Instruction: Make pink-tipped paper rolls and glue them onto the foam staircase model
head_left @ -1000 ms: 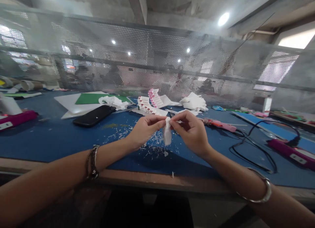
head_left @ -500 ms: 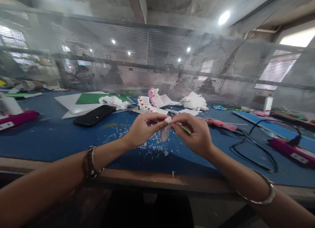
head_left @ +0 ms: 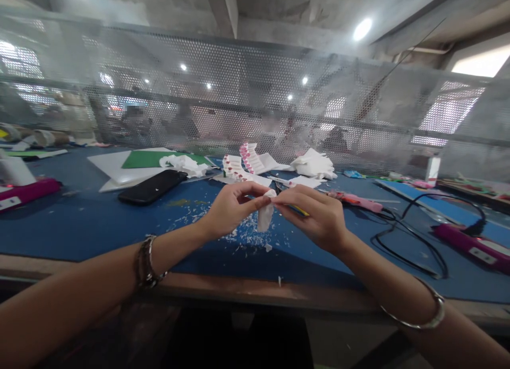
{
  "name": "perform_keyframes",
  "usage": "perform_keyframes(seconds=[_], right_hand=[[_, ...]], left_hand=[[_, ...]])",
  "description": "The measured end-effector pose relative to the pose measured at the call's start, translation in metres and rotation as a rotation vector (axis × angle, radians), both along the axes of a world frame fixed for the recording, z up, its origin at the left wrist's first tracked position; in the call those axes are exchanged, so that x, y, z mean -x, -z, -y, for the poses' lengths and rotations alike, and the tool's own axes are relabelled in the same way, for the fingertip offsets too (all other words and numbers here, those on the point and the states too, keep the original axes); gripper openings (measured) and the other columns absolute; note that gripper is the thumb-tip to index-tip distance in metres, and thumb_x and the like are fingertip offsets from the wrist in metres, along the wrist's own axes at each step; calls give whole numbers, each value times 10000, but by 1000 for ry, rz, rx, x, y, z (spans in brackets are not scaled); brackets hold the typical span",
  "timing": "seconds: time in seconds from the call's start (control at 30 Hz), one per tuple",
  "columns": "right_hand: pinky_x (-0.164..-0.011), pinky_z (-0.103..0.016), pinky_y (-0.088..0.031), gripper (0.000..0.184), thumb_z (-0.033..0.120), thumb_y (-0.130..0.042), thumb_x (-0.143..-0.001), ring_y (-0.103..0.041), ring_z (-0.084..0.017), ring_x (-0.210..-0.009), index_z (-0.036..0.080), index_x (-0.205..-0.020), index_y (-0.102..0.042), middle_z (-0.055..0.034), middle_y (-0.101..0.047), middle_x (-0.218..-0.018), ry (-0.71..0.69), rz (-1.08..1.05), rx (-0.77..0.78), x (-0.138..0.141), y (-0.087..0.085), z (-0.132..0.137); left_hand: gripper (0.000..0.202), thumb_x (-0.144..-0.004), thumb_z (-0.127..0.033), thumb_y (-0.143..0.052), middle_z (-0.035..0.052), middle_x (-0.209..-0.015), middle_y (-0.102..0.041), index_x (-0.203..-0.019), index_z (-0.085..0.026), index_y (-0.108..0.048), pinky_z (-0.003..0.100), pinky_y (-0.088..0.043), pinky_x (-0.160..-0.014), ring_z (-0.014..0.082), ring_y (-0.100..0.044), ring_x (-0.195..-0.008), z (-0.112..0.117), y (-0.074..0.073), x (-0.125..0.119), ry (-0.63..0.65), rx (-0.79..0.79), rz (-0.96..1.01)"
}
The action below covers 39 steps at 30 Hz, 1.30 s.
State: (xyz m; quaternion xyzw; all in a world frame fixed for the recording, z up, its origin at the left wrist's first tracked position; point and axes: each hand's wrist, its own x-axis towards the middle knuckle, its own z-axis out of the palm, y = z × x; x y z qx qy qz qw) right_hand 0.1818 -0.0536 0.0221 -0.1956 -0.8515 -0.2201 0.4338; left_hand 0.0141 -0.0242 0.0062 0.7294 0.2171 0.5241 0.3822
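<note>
Between my hands hangs a small white tissue piece [head_left: 265, 218], bunched at its top, with a loose tail below. My left hand [head_left: 238, 207] pinches the bunched top between thumb and fingertips. From the other side, my right hand [head_left: 314, 209] has its thumb and fingers closed at the same top edge; the exact contact is partly hidden. Behind the right fingers shows a yellow strip [head_left: 298, 210], perhaps part of a tool, mostly covered. White scraps [head_left: 255, 240] are scattered on the blue tabletop [head_left: 191, 242] beneath.
To the left lie a black phone [head_left: 153, 187], crumpled white tissue [head_left: 185, 165] and a green sheet [head_left: 145, 159]. Strips with pink tips [head_left: 249, 157] and a white stack [head_left: 314, 164] stand behind. On the right are a pink glue gun [head_left: 360, 201], black cable [head_left: 398, 252] and purple power strip [head_left: 470, 248].
My right hand's fingers have straightened and drawn closer together at the tissue's top. The tissue's tail has swung slightly left. My left hand stays nearly still.
</note>
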Motion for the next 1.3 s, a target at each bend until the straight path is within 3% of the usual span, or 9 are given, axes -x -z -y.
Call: perform_keyframes(seconds=[0.7,0.83,1.1,1.3], right_hand=[[-663,-243,-482,93,139,-511,-785,-582,-104,-680,208,-820,-563,-9,-637,-727,69,38,-85,-2,0,0],[-635,-225,-472,77,126,-527,-760,-581,-98,-659,186,-752,-574,-16,-629,-701,36,-50,44,0,-1,2],[-523,-207,-452,53,197,-573,-712,-562,-83,-566,167,-683,-606,-4,-633,-652,15,-294,463,5,-2,5],[-533,-198,-462,75,224,-589,-693,-558,-73,-570,155,-674,-567,4,-593,-640,-139,-445,747,8,-2,4]], left_hand=[[101,-640,-202,-609,2,-712,-645,-730,-157,-621,224,-453,-660,89,-558,-646,-1,1,-2,124,127,48],[107,-641,-194,-610,5,-710,-645,-738,-153,-626,218,-451,-651,90,-559,-648,0,0,-2,134,145,51],[95,-642,-197,-619,-4,-674,-638,-720,-143,-631,208,-437,-629,85,-550,-628,2,-2,-1,161,149,51],[95,-647,-203,-626,-6,-673,-631,-719,-141,-635,197,-424,-614,80,-544,-628,-2,0,1,201,134,26]])
